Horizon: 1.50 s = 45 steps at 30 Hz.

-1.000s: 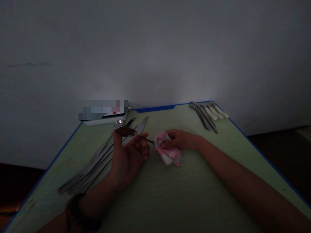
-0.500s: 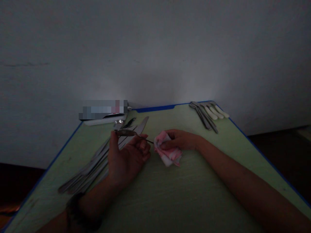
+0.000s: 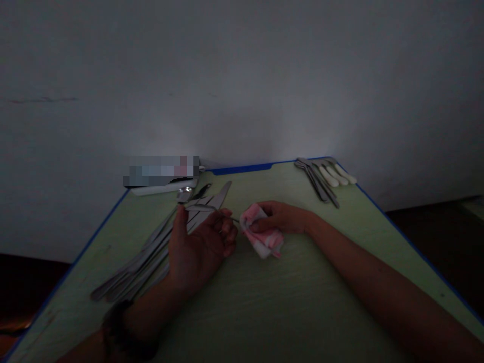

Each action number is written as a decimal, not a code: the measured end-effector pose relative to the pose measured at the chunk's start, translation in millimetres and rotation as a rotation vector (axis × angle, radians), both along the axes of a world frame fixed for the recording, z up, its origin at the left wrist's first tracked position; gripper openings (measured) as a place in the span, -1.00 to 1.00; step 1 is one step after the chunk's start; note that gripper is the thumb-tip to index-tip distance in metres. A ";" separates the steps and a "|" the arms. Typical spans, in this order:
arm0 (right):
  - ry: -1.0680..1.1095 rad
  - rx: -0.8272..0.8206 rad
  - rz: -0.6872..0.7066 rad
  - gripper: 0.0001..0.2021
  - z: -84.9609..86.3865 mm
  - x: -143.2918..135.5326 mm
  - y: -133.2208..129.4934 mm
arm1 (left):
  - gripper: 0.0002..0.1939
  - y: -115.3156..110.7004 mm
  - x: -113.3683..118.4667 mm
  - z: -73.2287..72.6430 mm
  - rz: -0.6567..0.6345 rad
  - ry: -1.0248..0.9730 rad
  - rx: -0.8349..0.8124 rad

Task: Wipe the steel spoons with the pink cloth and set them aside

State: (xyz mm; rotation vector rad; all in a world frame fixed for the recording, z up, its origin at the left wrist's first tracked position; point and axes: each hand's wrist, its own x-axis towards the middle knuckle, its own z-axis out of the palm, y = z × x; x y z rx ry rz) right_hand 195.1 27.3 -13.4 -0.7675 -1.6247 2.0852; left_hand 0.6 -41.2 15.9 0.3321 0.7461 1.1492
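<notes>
My left hand (image 3: 202, 247), palm up, holds a thin metal utensil (image 3: 200, 207) between thumb and fingers. The utensil lies nearly level, and its thin right part runs to the cloth. My right hand (image 3: 282, 217) is closed on a pink and white cloth (image 3: 260, 234), which wraps the utensil's right end and hides it. Whether the utensil is a spoon or a fork cannot be made out. Under and beside my left hand lie several metal knives (image 3: 132, 267), pointing away to the right.
A metal spoon-like piece (image 3: 185, 192) lies behind my left hand. At the back left is a white object (image 3: 164, 188), partly blurred out. Metal cutlery (image 3: 315, 181) and white-handled pieces (image 3: 328, 176) lie at the back right of the green table (image 3: 272, 312), against a wall.
The utensil's left part has turned and dipped slightly in my left hand, whose fingers have shifted a little to the right. The cloth and my right hand have barely moved.
</notes>
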 end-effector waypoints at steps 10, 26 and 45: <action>0.007 -0.011 -0.010 -0.67 -3.3 -0.6 1.0 | -0.37 -1.0 2.2 1.9 0.012 0.039 0.031; -0.001 -0.006 -0.052 -0.69 -0.2 -2.5 0.4 | -0.41 0.5 0.4 1.8 0.092 0.020 0.091; -0.178 0.070 -0.071 -0.72 1.8 -2.2 0.7 | -0.42 2.0 2.8 3.1 0.116 0.075 0.024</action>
